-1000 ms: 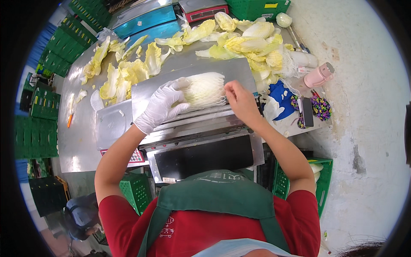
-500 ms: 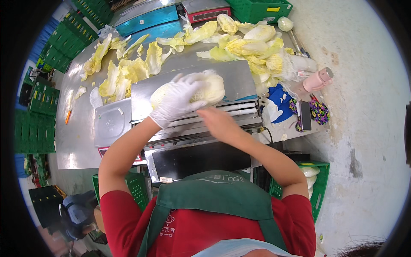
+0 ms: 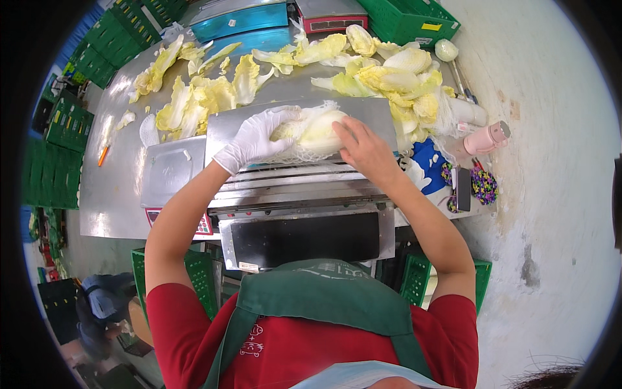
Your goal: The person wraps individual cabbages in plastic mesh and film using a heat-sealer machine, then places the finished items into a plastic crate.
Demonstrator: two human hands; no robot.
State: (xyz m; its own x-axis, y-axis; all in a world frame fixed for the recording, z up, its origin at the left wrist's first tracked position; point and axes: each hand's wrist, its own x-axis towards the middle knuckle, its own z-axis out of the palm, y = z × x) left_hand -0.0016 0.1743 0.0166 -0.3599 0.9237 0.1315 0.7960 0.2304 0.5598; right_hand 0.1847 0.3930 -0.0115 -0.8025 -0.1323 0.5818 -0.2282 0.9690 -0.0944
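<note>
A pale yellow napa cabbage in a white foam net sleeve lies on the steel top of a wrapping machine. My left hand, in a white glove, grips the cabbage's left end. My bare right hand presses on its right end, fingers on the net. Both forearms reach up from the lower edge over the machine's front rollers.
Loose cabbage leaves and trimmed cabbages cover the steel table behind. A pink bottle, phone and blue cloth lie at right. Green crates stand left and below. A scale sits at the back.
My right hand has come back up from the rollers onto the cabbage's right end. The left hand has shifted from on top of the cabbage to its left end.
</note>
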